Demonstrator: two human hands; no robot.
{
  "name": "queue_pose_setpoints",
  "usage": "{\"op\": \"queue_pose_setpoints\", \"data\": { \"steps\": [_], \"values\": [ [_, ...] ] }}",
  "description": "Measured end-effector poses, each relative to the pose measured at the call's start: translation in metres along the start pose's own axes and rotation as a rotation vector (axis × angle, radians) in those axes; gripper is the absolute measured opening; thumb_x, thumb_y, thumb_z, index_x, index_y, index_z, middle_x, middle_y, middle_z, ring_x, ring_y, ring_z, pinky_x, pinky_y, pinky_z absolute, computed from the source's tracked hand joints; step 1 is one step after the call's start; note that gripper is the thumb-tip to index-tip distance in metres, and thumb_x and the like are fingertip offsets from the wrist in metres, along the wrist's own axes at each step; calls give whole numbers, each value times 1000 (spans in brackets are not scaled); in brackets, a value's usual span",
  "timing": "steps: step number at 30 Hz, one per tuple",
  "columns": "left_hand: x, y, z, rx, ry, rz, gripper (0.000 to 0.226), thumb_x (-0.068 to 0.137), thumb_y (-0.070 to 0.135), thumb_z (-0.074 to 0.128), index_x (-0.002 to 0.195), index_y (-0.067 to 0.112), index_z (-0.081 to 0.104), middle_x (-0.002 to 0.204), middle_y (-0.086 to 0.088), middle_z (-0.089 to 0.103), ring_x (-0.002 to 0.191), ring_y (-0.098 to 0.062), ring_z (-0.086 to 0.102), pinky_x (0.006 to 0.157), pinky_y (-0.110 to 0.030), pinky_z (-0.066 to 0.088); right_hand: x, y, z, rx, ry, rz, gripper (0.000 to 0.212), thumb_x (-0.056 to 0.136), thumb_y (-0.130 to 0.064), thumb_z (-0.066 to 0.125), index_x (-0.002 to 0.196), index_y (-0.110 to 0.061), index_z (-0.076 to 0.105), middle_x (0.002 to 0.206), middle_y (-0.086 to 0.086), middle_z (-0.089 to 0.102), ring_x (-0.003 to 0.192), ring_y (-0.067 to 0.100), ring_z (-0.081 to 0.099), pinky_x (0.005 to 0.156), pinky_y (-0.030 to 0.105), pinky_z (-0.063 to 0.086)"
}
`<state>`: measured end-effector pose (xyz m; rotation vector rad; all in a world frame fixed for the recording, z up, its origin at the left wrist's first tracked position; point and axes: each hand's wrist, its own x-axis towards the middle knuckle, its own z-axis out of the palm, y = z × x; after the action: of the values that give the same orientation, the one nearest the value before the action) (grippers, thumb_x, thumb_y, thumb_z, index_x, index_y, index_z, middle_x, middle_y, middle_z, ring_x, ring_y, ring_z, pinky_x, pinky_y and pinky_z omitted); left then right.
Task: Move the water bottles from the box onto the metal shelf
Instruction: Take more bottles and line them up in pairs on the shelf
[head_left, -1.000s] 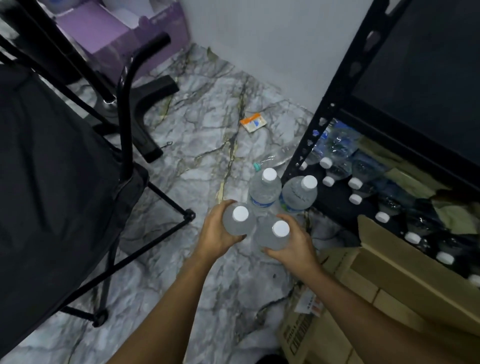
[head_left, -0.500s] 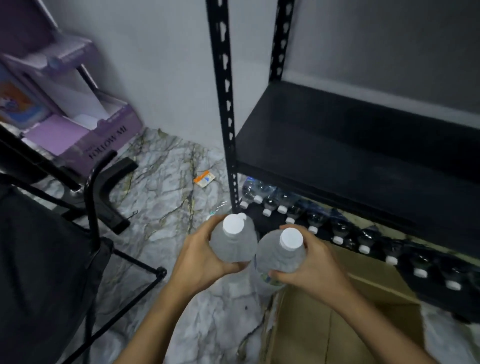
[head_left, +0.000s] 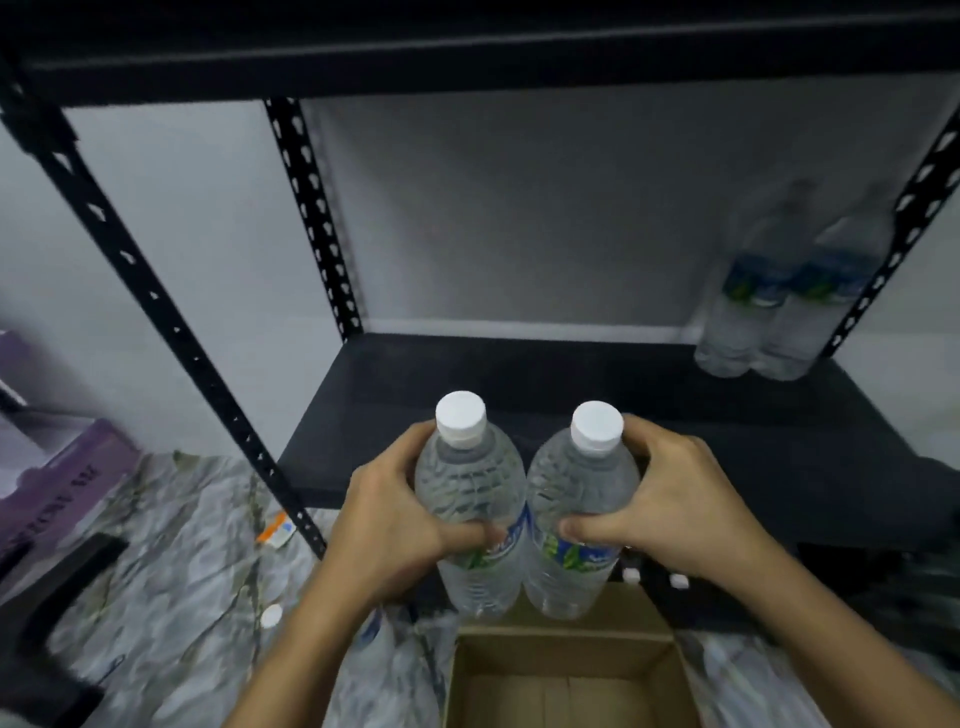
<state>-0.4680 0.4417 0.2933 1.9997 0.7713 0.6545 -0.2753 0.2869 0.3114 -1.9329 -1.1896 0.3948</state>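
I hold two clear water bottles with white caps upright, side by side and touching. My left hand (head_left: 387, 512) grips the left bottle (head_left: 470, 488) and my right hand (head_left: 667, 499) grips the right bottle (head_left: 582, 493). Both hang in front of the black metal shelf (head_left: 597, 379), just before its front edge and above the open cardboard box (head_left: 566, 680). Two more water bottles (head_left: 784, 301) stand at the shelf's back right corner. The part of the box I can see has no bottles in it.
Black perforated uprights (head_left: 156, 301) frame the shelf, with another shelf board (head_left: 467, 47) overhead. Below the shelf, white caps (head_left: 654, 577) of stored bottles show. A bottle (head_left: 270, 616) lies on the marble floor at left, near an orange wrapper (head_left: 275, 530) and a purple box (head_left: 57, 483).
Both hands have lifted the two bottles from near the floor up to the level of the middle shelf. My view has tilted up and now faces the shelf.
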Motion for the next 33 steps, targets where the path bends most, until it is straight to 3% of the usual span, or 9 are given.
{"op": "queue_pose_setpoints", "data": {
  "steps": [3, 8, 15, 20, 22, 24, 28, 31, 33],
  "values": [
    [23, 27, 20, -34, -41, 32, 75, 47, 19, 99, 111, 37, 64, 99, 20, 74, 90, 3, 71, 78, -26, 61, 5, 6, -36, 1, 57, 15, 65, 45, -31, 94, 98, -45, 58, 87, -24, 69, 83, -15, 62, 61, 6, 49],
    [63, 60, 47, -79, -77, 68, 73, 47, 18, 99, 111, 32, 66, 97, 20, 75, 88, 4, 71, 73, -17, 58, 23, 18, -76, -25, 162, 44, 73, 45, -32, 94, 111, -32, 63, 96, -19, 69, 84, -10, 64, 69, 10, 50],
    [116, 71, 69, -123, -93, 17, 71, 42, 20, 99, 106, 27, 69, 99, 10, 77, 89, -10, 75, 80, -40, 63, 61, 34, -96, -33, 240, 69, 77, 44, -34, 94, 114, -24, 63, 100, -11, 70, 89, 4, 67, 77, 24, 54],
    [144, 76, 78, -109, -117, 1, 57, 49, 9, 97, 94, 29, 66, 87, 12, 75, 72, -6, 75, 53, -25, 56, 84, 44, -96, -18, 263, 81, 72, 45, -30, 94, 110, -23, 64, 93, -11, 69, 83, 2, 65, 65, 15, 46],
    [154, 75, 80, -91, -131, 0, 56, 50, 8, 96, 93, 27, 66, 85, 11, 75, 71, -6, 74, 49, -23, 54, 93, 49, -95, 0, 262, 93, 71, 46, -28, 94, 110, -22, 65, 93, -12, 67, 81, 0, 63, 64, 12, 45],
    [163, 72, 81, -73, -140, -3, 58, 50, 10, 96, 98, 25, 67, 87, 7, 76, 76, -12, 76, 50, -29, 57, 102, 54, -93, 20, 262, 103, 65, 47, -28, 94, 105, -21, 66, 92, -14, 67, 81, 0, 63, 66, 13, 47],
    [177, 59, 86, -100, -136, -53, 64, 47, 11, 96, 103, 25, 68, 92, 2, 78, 82, -21, 76, 60, -54, 62, 119, 62, -91, 41, 291, 107, 59, 46, -34, 93, 99, -21, 70, 88, -10, 73, 82, 5, 68, 73, 28, 57],
    [183, 52, 88, -141, -127, -79, 65, 45, 12, 97, 101, 28, 68, 93, 4, 78, 84, -21, 76, 63, -54, 62, 126, 69, -88, 36, 273, 93, 58, 42, -44, 88, 93, -23, 70, 83, -8, 74, 77, 6, 70, 72, 36, 60],
    [186, 48, 88, -157, -139, -76, 64, 47, 10, 96, 101, 28, 68, 94, 5, 78, 87, -20, 76, 67, -49, 64, 126, 72, -85, 61, 264, 82, 59, 45, -46, 87, 97, -26, 67, 85, -9, 73, 77, 3, 69, 71, 33, 60]
  ]
}}
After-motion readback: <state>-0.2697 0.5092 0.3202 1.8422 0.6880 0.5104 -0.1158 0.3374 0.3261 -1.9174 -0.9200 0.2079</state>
